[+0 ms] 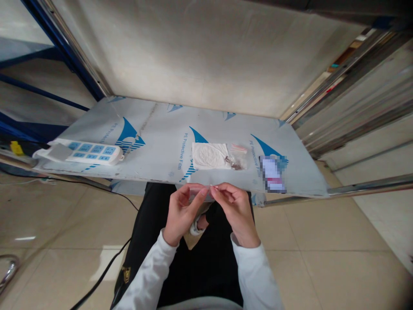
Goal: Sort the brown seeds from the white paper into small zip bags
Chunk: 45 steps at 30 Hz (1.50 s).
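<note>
Just off the table's front edge, above my lap, my left hand (pixel 183 208) and my right hand (pixel 235 209) meet with their fingertips almost touching. Both pinch a small clear plastic bag (pixel 208 197) between thumb and fingers. Much of the bag is hidden behind the fingers, and whether anything lies in it I cannot tell. Beyond the hands, a folded white cloth or tissue (pixel 209 156) lies flat on the table. Touching its right side is another small clear bag (pixel 239 156) with a reddish strip along its top and something dark at its lower left.
The table (pixel 161 129) wears printed protective film. On its left stands a white power strip (pixel 93 153) with blue sockets. A phone (pixel 272 174), its screen blurred out, lies at the right front edge. A black cable (pixel 109 254) crosses the tiled floor at left. Metal posts flank the table.
</note>
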Each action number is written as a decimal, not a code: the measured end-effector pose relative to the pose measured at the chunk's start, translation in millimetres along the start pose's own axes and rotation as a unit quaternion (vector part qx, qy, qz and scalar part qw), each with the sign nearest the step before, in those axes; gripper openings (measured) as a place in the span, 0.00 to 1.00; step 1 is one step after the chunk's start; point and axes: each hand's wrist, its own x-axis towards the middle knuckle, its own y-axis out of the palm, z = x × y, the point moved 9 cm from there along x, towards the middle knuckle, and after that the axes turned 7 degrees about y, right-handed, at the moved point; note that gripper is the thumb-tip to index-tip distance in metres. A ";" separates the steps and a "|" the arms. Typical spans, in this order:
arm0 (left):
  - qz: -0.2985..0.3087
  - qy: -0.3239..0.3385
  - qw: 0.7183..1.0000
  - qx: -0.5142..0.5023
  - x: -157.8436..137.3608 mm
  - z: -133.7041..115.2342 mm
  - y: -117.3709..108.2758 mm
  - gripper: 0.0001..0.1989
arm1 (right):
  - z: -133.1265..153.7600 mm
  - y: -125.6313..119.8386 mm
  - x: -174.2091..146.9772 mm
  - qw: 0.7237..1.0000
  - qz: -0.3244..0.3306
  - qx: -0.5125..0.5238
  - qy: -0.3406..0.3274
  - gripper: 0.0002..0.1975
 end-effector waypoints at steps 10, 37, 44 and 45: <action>-0.036 -0.011 0.999 0.016 1.7 5.5 -11.1 0.08 | -5.8 -5.3 -0.4 0.999 -0.023 0.015 0.018 0.08; -0.063 0.017 0.997 0.028 -2.6 -0.6 -16.8 0.08 | -7.3 8.1 0.1 0.999 0.003 0.021 0.026 0.09; -0.018 -0.005 1.000 0.008 -0.9 -1.1 -7.8 0.09 | 1.7 5.2 -3.2 1.000 -0.001 -0.016 -0.001 0.07; -0.007 -0.008 1.000 0.004 -0.7 -0.2 -6.2 0.09 | 1.1 6.2 -3.1 1.000 0.006 -0.016 0.002 0.06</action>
